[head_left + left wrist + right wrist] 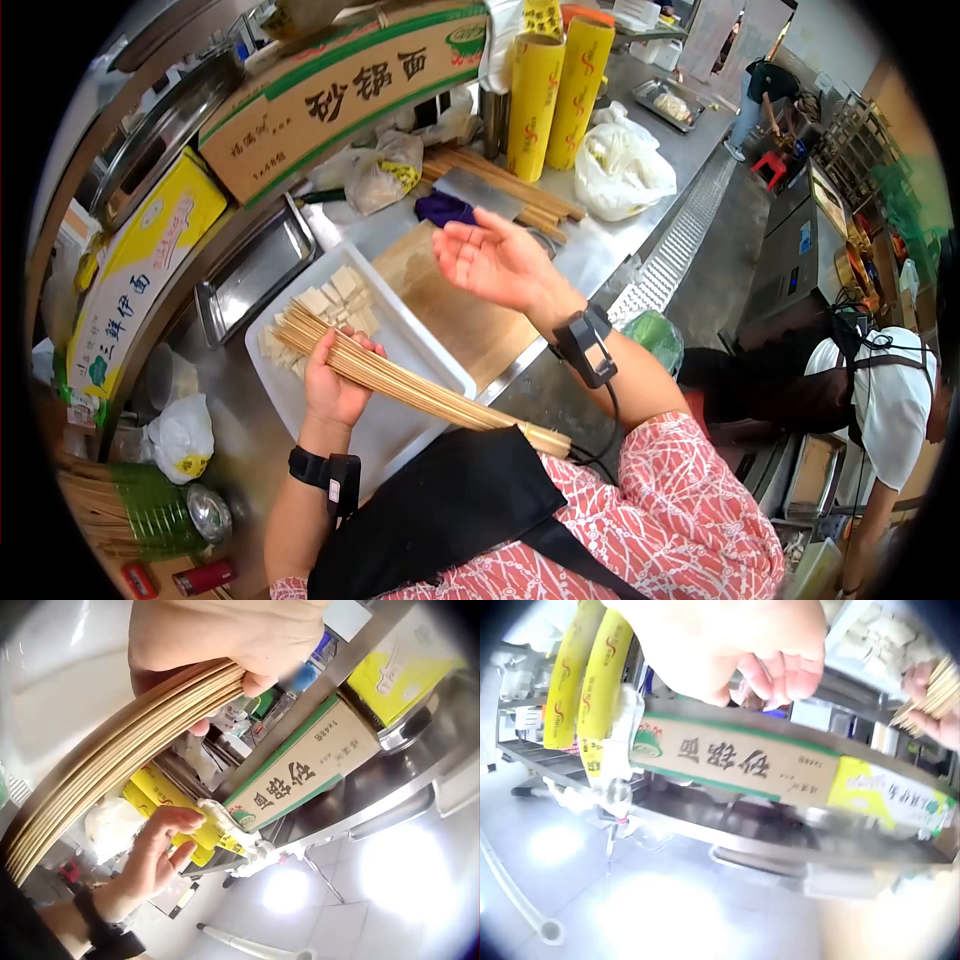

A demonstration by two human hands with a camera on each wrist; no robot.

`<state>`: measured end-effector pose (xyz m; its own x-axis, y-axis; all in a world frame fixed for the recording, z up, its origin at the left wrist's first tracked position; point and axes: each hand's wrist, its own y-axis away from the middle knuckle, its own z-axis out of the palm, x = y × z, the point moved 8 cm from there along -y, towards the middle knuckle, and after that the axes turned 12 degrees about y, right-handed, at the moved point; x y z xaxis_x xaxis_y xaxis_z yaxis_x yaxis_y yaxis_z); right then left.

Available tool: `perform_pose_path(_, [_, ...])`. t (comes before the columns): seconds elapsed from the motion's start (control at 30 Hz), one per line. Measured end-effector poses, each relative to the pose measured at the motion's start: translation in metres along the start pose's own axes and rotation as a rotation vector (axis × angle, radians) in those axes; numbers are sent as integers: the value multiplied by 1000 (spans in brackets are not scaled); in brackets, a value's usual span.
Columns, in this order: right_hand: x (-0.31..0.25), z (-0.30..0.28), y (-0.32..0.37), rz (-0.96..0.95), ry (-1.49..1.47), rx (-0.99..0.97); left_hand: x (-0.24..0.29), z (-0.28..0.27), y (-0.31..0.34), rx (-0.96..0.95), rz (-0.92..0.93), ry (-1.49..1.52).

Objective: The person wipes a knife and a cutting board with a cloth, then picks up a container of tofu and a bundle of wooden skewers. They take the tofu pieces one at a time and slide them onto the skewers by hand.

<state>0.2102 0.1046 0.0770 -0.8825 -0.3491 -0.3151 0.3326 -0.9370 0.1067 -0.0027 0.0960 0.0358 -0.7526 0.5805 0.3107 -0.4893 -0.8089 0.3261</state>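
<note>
A thick bundle of thin wooden sticks [400, 380] lies across the left hand [338, 385], whose fingers and thumb grip it; its lower end reaches the apron. The same bundle [112, 757] shows large in the left wrist view, under the left hand [225, 634]. Pale cut pieces [345, 295] lie in a white tray [420, 365] beneath the bundle's upper end. The right hand [505, 265] is raised over a wooden board [440, 300], palm showing, fingers relaxed, holding nothing. In the right wrist view the right hand [735, 645] is apart from the sticks [937, 694].
Behind the board are a purple cloth [443, 209], a flat blade [478, 193] and wooden strips. A metal tray [255, 270] stands left of the white tray. Yellow rolls [535, 105] and a white bag [622, 170] stand farther back. Another person [880, 380] is at right.
</note>
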Motion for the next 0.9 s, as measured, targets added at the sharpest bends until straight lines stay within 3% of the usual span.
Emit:
perform_pose_path(0.13, [-70, 33, -20, -292, -260, 3, -34, 77, -17, -243, 2, -94])
perform_pose_path(0.23, [-89, 51, -31, -354, -298, -80, -74, 122, -22, -264, -77, -417])
perform_pose_path(0.4, [-96, 7, -44, -393, -169, 139, -117, 167, -28, -366, -96, -632])
perform_pose_path(0.53, [-114, -56, -15, -284, 37, 330, -87, 185, -28, -340, 60, -731])
perform_pose_path(0.6, [-135, -65, 17, -311, 133, 375, -62, 204, -25, -394, 113, -528])
perform_pose_path(0.67, [-159, -57, 47, -344, 218, 399, -38, 227, -21, -494, 244, -493])
perform_pose_path(0.77, [-188, -16, 78, -373, 316, 275, -16, 256, -12, -583, 352, -328])
perform_pose_path(0.9, [-229, 51, 91, -652, 14, 169, -71, 279, 7, -740, 343, -712])
